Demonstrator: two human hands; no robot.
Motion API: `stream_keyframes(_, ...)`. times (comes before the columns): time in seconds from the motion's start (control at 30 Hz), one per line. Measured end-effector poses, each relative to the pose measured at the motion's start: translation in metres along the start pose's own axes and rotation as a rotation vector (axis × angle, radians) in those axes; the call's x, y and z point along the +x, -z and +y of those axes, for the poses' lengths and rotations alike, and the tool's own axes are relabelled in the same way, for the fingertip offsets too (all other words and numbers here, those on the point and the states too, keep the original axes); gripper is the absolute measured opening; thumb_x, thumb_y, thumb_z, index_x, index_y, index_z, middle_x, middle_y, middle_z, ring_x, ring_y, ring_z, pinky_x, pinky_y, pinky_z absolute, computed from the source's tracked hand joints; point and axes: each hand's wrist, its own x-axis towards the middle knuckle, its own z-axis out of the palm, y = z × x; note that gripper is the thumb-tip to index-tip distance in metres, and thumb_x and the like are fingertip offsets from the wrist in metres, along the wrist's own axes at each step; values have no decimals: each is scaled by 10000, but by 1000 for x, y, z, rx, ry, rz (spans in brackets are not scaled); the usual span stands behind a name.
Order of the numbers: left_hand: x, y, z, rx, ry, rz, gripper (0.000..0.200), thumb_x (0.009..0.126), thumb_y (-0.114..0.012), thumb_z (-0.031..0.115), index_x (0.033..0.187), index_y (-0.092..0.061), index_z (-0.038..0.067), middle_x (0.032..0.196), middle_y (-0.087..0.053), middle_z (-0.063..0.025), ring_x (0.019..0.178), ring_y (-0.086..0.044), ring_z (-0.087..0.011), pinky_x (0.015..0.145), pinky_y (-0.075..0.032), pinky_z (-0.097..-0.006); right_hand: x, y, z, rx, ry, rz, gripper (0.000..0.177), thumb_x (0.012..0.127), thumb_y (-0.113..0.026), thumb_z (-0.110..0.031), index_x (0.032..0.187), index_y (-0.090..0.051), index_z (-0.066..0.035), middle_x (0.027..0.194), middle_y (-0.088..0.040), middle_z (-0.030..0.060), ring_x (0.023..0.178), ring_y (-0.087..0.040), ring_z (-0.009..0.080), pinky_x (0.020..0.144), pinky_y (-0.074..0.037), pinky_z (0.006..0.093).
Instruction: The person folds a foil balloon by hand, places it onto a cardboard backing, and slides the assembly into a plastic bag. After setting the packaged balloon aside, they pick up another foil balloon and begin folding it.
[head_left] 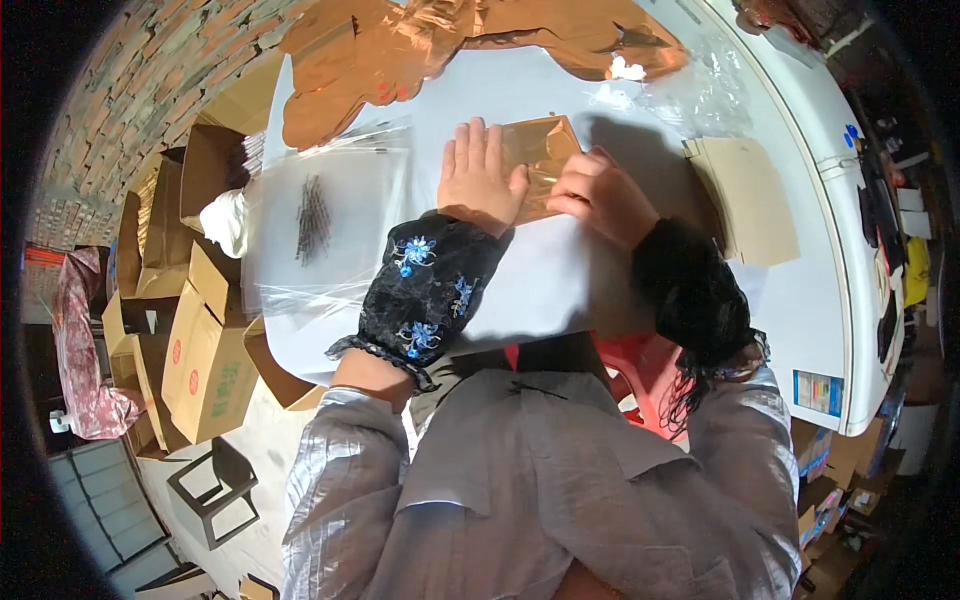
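A shiny copper-coloured film bag [541,146] lies on the white table [540,285]. My left hand [474,182] rests flat along the bag's left side, fingers straight and slightly apart, holding nothing. At the bag's lower right side, the fingers of my right hand [604,196] are curled in and pressed together on its edge; the fingertips are partly hidden. Left of my left hand is a pile of clear plastic sheets [365,205], with a cluster of thin dark strips [313,220] on it. A stack of beige cards [748,200] lies to the right.
More copper-coloured film [390,55] spreads along the table's far side, beside crumpled clear plastic [705,95]. Open cardboard boxes [208,345] stand at the table's left. A white cloth-like bundle [226,222] touches the plastic sheets. A dark stool [215,490] is on the floor.
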Motion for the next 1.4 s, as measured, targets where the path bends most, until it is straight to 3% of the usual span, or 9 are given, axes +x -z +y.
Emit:
stream_keyframes(0.1,0,0,0,-14,-2,14,677,974,-436,443,1499,-311,34,1552,-291,-228,1445,-264,-385,1187,-197,-485,7,-1,5,99,1,30,136,800,-724,-178,846,-694,-54,792,-606,72,809,-574,276,780,-463,383)
stream_keyframes(0.3,-1,-2,-1,-32,-17,65,678,955,-471,438,1476,-345,22,1529,-327,-241,1429,-292,-398,1173,-223,-493,13,10,1,140,-58,-159,111,821,-698,-147,849,-681,-41,799,-607,85,784,-595,267,731,-474,370)
stream_keyframes(0.4,-1,-3,-1,-32,-21,76,677,956,-470,440,1473,-352,19,1525,-335,-240,1428,-295,-398,1172,-224,-492,11,4,12,44,72,-115,111,822,-700,-141,846,-664,-39,795,-603,87,777,-598,261,718,-478,359)
stream_keyframes(0.5,-1,-3,-1,-30,-24,83,678,956,-470,442,1471,-356,16,1526,-333,-240,1428,-295,-397,1172,-225,-492,12,3,5,162,-72,-60,114,824,-702,-132,848,-645,-36,781,-591,92,775,-596,263,714,-480,355)
stream_keyframes(0.9,0,-2,-1,-15,-35,79,679,946,-480,432,1466,-365,9,1520,-342,-244,1422,-302,-403,1166,-233,-497,15,-16,6,5,-12,206,121,807,-719,-114,865,-634,-49,912,-585,107,893,-579,285,799,-474,385)
stream_keyframes(1.0,0,0,-1,-33,-35,76,678,946,-479,433,1461,-367,7,1518,-343,-246,1422,-302,-402,1167,-232,-499,15,-21,13,54,11,116,160,792,-717,-138,906,-624,-74,898,-562,118,902,-586,320,797,-486,409)
stream_keyframes(1.2,0,-1,0,-23,-27,73,675,951,-469,432,1464,-362,5,1519,-344,-243,1422,-304,-398,1171,-227,-497,7,-23,7,-210,146,22,202,808,-710,-156,965,-648,-44,935,-601,89,916,-592,277,820,-505,362)
stream_keyframes(1.3,-1,1,0,-16,-32,71,667,956,-461,431,1466,-365,11,1519,-346,-242,1423,-304,-394,1170,-228,-496,0,-16,-9,-188,187,106,243,814,-707,-199,989,-647,-42,943,-600,89,937,-601,254,838,-515,352)
stream_keyframes(1.4,0,0,0,13,-35,65,660,960,-454,435,1465,-371,18,1517,-351,-237,1420,-311,-393,1168,-231,-495,-3,-6,-15,-193,147,11,268,813,-713,-211,1020,-645,-54,957,-603,81,935,-614,244,822,-530,350)
